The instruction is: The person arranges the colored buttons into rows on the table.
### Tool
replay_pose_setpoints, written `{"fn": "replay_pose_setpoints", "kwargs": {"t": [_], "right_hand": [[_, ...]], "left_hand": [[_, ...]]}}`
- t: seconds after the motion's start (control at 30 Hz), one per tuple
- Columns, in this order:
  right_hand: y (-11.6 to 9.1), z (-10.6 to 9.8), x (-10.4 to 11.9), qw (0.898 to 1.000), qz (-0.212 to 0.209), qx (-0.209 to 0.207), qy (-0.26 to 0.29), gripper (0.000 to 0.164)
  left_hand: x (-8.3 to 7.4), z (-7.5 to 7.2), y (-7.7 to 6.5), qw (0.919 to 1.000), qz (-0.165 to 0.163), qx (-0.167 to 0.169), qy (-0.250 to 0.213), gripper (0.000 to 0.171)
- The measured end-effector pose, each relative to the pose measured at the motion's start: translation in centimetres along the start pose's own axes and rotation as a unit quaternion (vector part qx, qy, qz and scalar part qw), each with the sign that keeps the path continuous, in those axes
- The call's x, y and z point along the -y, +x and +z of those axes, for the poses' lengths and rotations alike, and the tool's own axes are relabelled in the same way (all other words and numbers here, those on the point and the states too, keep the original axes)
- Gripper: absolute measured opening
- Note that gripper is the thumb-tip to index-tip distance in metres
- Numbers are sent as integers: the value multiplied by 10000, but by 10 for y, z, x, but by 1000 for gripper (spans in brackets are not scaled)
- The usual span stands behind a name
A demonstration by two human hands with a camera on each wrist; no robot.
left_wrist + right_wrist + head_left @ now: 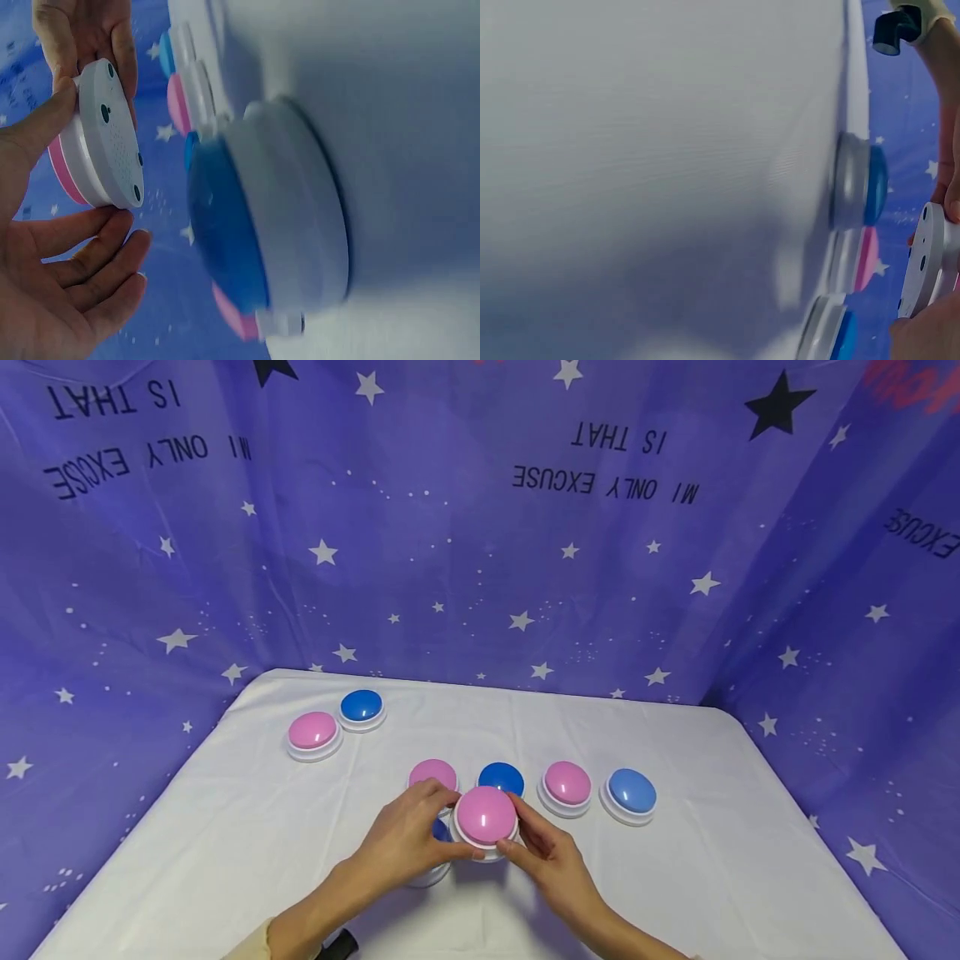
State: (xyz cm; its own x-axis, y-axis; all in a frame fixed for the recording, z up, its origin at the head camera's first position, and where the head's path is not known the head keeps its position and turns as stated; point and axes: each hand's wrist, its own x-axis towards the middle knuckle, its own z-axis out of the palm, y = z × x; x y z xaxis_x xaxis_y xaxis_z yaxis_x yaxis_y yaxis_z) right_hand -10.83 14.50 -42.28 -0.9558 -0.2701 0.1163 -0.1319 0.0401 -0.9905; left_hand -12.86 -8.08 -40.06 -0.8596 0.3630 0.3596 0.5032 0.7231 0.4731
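A pink push button (486, 815) with a round white base is held up over the table between two hands. My left hand (405, 833) grips its rim from the left, thumb on the near side and fingers on the far side. From the right, my right hand (553, 864) pinches the same rim. The left wrist view shows the button's white underside (116, 142), with small dark feet and tiny holes. Beneath the left hand stands a blue push button (225, 225), mostly hidden in the head view.
Behind the hands stand a pink button (432, 772), a blue one (501, 775), another pink one (567, 783) and a lighter blue one (632, 792). At the back left are a pink button (312, 730) and a blue button (361, 705). A starry purple curtain (480, 585) borders the white-covered table (712, 860).
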Motion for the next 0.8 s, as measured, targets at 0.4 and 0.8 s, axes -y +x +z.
{"fn": "replay_pose_setpoints", "kwargs": {"t": [0.4, 0.8], "right_hand": [[-15, -21, -24, 9993, 295, -73, -206, 71], [-18, -23, -36, 9981, 376, -384, -288, 68]], "left_hand": [[-7, 37, 11, 9989, 253, 392, 103, 65], [-8, 56, 14, 9976, 395, 432, 373, 68]]}}
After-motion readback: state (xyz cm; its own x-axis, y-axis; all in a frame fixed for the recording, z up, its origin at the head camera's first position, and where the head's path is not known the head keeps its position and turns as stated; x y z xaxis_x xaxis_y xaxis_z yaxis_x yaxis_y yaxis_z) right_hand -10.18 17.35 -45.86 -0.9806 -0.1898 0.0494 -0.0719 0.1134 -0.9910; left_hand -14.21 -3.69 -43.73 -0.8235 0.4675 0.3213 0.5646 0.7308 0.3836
